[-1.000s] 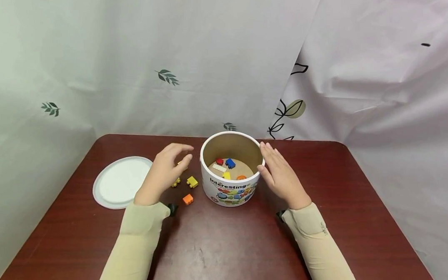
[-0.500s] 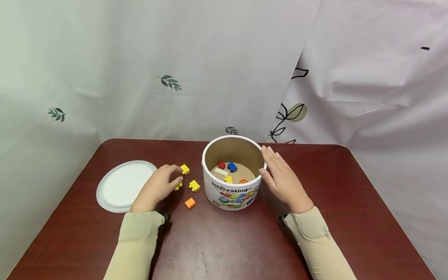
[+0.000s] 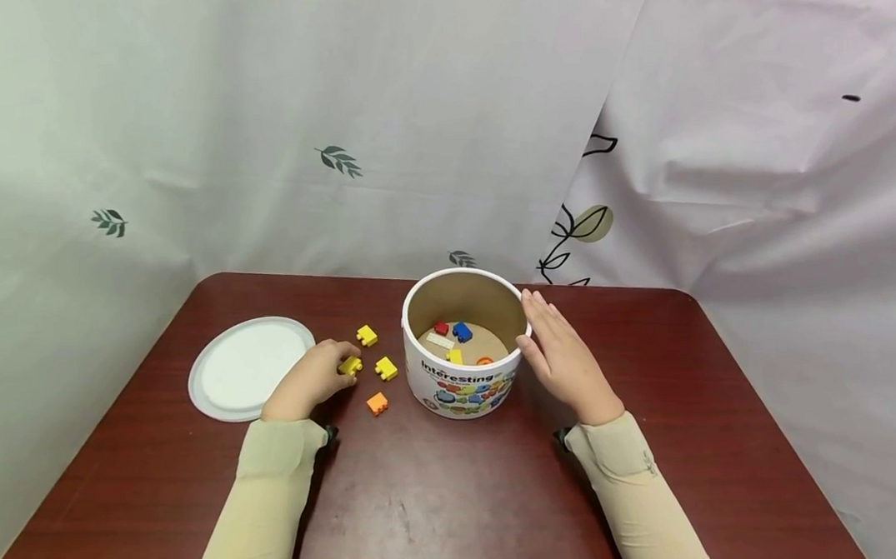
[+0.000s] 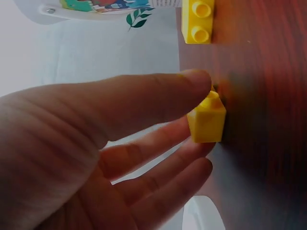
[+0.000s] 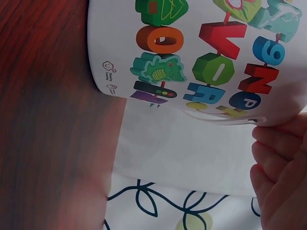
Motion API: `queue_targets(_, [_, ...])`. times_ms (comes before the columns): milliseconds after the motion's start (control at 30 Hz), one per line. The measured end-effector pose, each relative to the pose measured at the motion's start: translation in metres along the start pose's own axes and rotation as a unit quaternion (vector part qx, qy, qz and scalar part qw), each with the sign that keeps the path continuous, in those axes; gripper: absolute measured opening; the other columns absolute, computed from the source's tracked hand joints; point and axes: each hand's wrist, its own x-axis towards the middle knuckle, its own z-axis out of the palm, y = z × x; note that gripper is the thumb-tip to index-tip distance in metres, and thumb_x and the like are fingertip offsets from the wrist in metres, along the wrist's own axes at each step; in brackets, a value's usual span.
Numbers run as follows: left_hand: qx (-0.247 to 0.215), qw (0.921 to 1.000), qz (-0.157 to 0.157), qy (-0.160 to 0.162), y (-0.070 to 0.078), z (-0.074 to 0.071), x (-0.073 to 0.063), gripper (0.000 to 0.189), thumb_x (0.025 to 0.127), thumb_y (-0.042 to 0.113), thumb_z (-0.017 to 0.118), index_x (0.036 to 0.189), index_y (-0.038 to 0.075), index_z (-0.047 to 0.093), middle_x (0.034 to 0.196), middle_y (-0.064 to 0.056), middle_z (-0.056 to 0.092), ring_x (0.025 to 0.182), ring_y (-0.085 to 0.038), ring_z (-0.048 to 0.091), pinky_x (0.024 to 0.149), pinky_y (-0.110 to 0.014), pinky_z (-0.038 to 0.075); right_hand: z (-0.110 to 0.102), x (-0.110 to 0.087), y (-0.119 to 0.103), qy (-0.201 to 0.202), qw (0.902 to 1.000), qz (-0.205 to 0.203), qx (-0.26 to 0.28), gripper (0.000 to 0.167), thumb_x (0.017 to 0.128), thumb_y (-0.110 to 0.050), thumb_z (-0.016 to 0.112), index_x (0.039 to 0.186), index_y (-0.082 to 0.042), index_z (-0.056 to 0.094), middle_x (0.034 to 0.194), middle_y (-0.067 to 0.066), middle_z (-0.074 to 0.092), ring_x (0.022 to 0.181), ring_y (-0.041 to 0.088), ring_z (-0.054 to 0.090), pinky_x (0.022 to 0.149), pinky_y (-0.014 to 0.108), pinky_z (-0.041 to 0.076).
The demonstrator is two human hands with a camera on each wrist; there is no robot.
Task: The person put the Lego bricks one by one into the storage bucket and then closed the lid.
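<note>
1. Nearest us, a left sleeve (image 3: 255, 505) and a right sleeve (image 3: 645, 496), both pale, reach over the dark red table (image 3: 442, 496).
2. A little farther in, we find an orange block (image 3: 377, 403) lying on the tabletop, between the left hand and the bucket.
3. The left hand (image 3: 313, 377) has its thumb and fingers curled round a yellow block (image 4: 207, 123) (from the left wrist we make out a stud beside the thumb tip). That block is low over the table; whether it touches the wood, we cannot tell.
4. Just beside the left hand, on its outer side, we see a round white lid (image 3: 252, 367) lying flat.
5. The right hand (image 3: 567, 362) is extended, its fingers straight, with the fingertips at the bucket's rim.
6. Between the hands stands the white bucket (image 3: 463, 379), upright and uncovered, printed with colourful shapes and the word "Interesting". Left of it we note a second yellow block (image 3: 386, 368).
7. Inside, on the bottom, we count an orange piece (image 3: 485, 360), a small yellow piece (image 3: 455, 356), a white piece (image 3: 440, 341), a blue block (image 3: 462, 332) and a red block (image 3: 441, 327).
8. Beyond the left fingers lies a third yellow block (image 3: 367, 335).
9. Farthest off, we have a pale leaf-printed cloth (image 3: 440, 105).
</note>
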Motion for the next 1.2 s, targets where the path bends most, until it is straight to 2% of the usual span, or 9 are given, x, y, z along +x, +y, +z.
queue_targets(233, [0.001, 1.0, -0.006, -0.005, -0.0019, 0.0014, 0.0014, 0.032, 0.087, -0.003, 0.072, 0.118, -0.007, 0.068, 0.115, -0.023, 0.068, 0.1, -0.034, 0.061, 0.093, -0.052, 0.052, 0.0002, 0.0005, 0.0004, -0.004, 1.0, -0.002, -0.003, 0.063, 0.105, -0.028, 0.052, 0.156, 0.003, 0.032, 0.161, 0.017, 0.035, 0.151, 0.03, 0.029, 0.126, 0.041, 0.017])
queue_targets(467, [-0.004, 0.9999, -0.01, -0.002, -0.0047, 0.0023, 0.0013, 0.03, 0.087, -0.003, 0.072, 0.116, -0.006, 0.069, 0.114, -0.022, 0.068, 0.095, -0.032, 0.06, 0.09, -0.051, 0.053, 0.0023, 0.0004, 0.0017, 0.001, 0.9999, -0.01, -0.003, 0.063, 0.106, -0.03, 0.05, 0.156, 0.004, 0.032, 0.161, 0.018, 0.034, 0.151, 0.03, 0.029, 0.126, 0.038, 0.014])
queue_targets(733, [-0.001, 1.0, 0.007, 0.006, -0.0048, 0.0018, 0.0046, 0.024, 0.088, 0.005, 0.075, 0.11, -0.004, 0.071, 0.103, -0.017, 0.068, 0.089, -0.029, 0.059, 0.087, -0.05, 0.052, 0.0029, 0.0013, 0.0028, 0.008, 0.9998, -0.015, -0.008, 0.063, 0.103, -0.021, 0.055, 0.155, 0.005, 0.032, 0.161, 0.02, 0.034, 0.151, 0.031, 0.028, 0.126, 0.038, 0.014])
queue_targets(967, [-0.005, 1.0, 0.003, 0.007, -0.0054, 0.0012, 0.0056, 0.021, 0.09, 0.01, 0.076, 0.106, -0.001, 0.07, 0.098, -0.012, 0.068, 0.086, -0.026, 0.058, 0.083, -0.048, 0.052, 0.002, 0.0023, 0.0029, 0.005, 0.9999, -0.016, -0.003, 0.063, 0.104, -0.024, 0.053, 0.156, 0.005, 0.031, 0.161, 0.019, 0.033, 0.151, 0.031, 0.029, 0.126, 0.04, 0.015])
queue_targets(1200, [-0.002, 0.9995, 0.0, 0.031, -0.0028, -0.0018, 0.0061, 0.028, 0.092, 0.016, 0.074, 0.112, -0.003, 0.069, 0.104, -0.016, 0.068, 0.093, -0.031, 0.062, 0.087, -0.051, 0.052, 0.0022, 0.002, 0.0029, 0.006, 0.9999, -0.013, 0.005, 0.063, 0.104, -0.025, 0.053, 0.155, 0.005, 0.032, 0.16, 0.019, 0.035, 0.151, 0.032, 0.029, 0.126, 0.038, 0.014])
